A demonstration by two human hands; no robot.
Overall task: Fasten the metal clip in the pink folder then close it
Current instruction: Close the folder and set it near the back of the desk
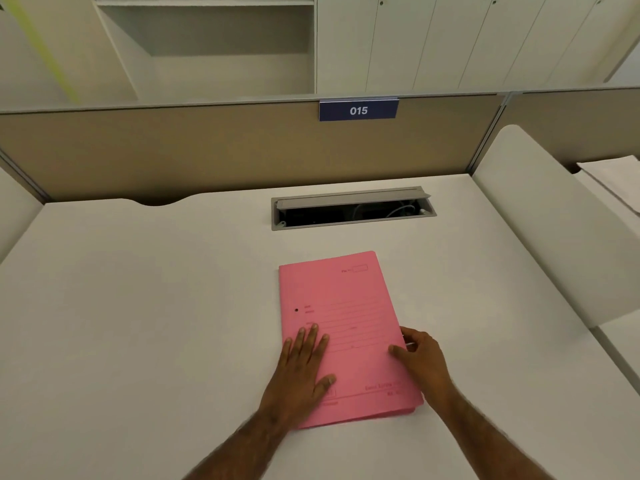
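A pink folder [346, 306] lies closed and flat on the white desk [138, 306], its printed cover facing up. My left hand [301, 372] rests flat on the cover's lower left part, fingers spread. My right hand [420, 358] is at the folder's right edge, thumb on top of the cover and fingers curled at or under the edge. The metal clip is hidden inside the folder.
A grey cable hatch [353, 207] stands open in the desk behind the folder. A beige partition [207, 150] with a blue "015" sign [358, 110] borders the back. A white side panel [540, 230] rises on the right. Cabinets stand beyond the partition.
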